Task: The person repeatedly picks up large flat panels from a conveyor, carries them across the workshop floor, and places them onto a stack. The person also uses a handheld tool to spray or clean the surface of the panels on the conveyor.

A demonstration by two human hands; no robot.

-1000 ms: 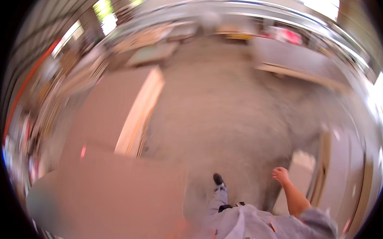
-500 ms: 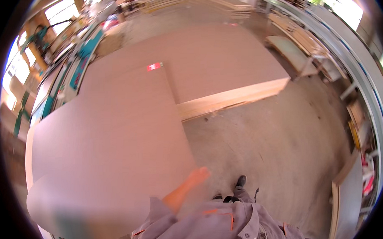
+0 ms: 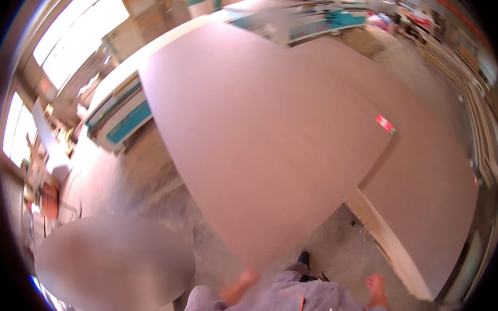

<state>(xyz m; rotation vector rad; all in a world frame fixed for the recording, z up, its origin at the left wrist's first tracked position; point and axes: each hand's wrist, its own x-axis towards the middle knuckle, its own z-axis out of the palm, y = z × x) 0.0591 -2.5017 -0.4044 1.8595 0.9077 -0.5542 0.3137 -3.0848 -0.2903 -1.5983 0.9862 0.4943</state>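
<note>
A large brownish-pink sheet panel (image 3: 250, 133) spreads across the middle, its near corner reaching toward my body. At that corner my left hand (image 3: 247, 279) appears closed on the edge, with its fingers blurred and partly hidden. My right hand (image 3: 376, 285) is off the panel, low on the right, its fingers loosely apart with nothing in them. Beside it runs the raw wood edge of a stack of similar sheets (image 3: 423, 189), which the large panel partly overlaps. A red and white label (image 3: 385, 124) lies near the panel's right corner.
A long machine with teal sides (image 3: 130, 123) runs behind and left of the panel. Long boards (image 3: 483, 125) lie at the far right. Concrete floor (image 3: 339, 241) shows between panel and stack. A blurred oval patch hides the lower left.
The view has swung left, so the panel and stack appear farther right and turned. My left hand stays at the panel's edge. My right hand has come into view.
</note>
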